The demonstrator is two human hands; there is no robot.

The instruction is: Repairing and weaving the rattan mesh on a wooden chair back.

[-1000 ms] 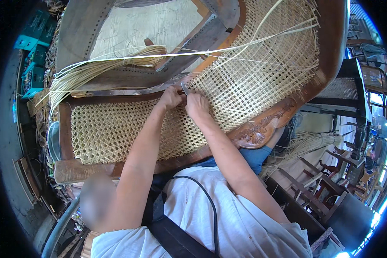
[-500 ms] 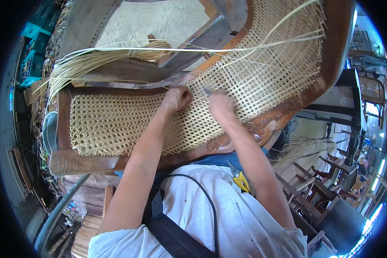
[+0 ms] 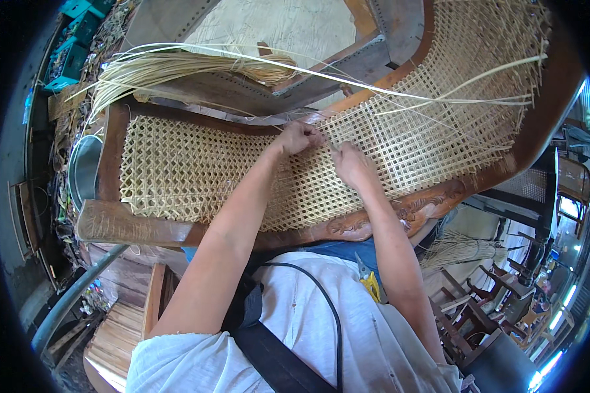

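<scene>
A carved wooden frame (image 3: 149, 226) with a woven cane panel (image 3: 190, 177) lies across in front of me. Near its far edge, at the middle, my left hand (image 3: 299, 137) is closed, its fingertips pinching what looks like a thin cane strand at the weave. Just right of it, my right hand (image 3: 355, 165) is closed round a small grey pointed tool (image 3: 333, 147), mostly hidden in the fingers. The tool's tip points toward my left fingertips. Long loose cane strands (image 3: 321, 74) cross above both hands and lie over the panel's right part.
A bundle of cane strands (image 3: 170, 71) rests on the frame's far side. Yellow-handled cutters (image 3: 372, 285) lie against my shirt. At left are a metal basin (image 3: 86, 171) and a bent pipe (image 3: 78, 295). Wooden chairs (image 3: 488, 308) and another cane bundle (image 3: 462, 251) stand at right.
My right hand has come closer to the left, bringing the tool's tip near the left fingertips. The whole view has shifted, so the frame sits slightly higher and farther right.
</scene>
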